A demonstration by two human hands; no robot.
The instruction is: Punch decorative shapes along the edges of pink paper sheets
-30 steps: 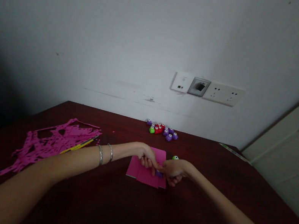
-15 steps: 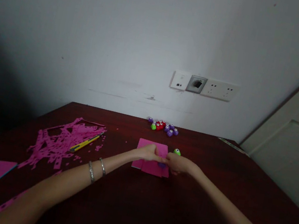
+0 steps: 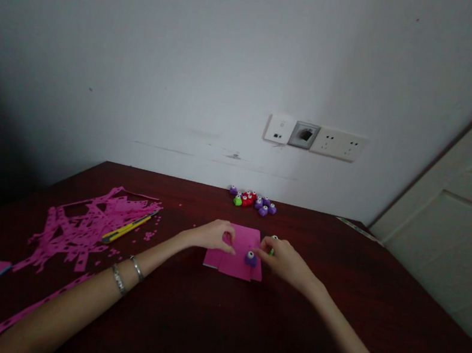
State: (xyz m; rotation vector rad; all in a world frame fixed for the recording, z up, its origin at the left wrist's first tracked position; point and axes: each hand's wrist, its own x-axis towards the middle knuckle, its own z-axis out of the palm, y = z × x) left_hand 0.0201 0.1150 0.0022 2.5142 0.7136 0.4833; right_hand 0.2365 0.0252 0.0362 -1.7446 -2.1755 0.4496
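Head cam here: biggest thing is the dark red tabletop (image 3: pixel 200 328), with a tangle of pink scraps (image 3: pixel 130 206) over on the left, then the pink sheets (image 3: pixel 242 238) lying flat near the middle. Those look layered, with the narrower one on top running away from the person toward the wall, so I'd read that as its long axis, though the low angle makes it hard to swear to. Left hand (image 3: pixel 215 235) is at the left side of the sheets, thumb and finger curved apart with nothing between them. Right hand (image 3: pixel 285 259) is by the right edge, also looks empty, finger and thumb parted. Smallest bit is the purple piece (image 3: pixel 251 258) on the right part of the sheets, between the hands and nearer the right one. Its white eye-like top faces up; it's too small to tell a front or a long axis. For handling it well, imo keep the paper flat and steady with light left fingertips, pinch the purple piece low on its sides, and keep it level so it doesn't drag or crease the layers
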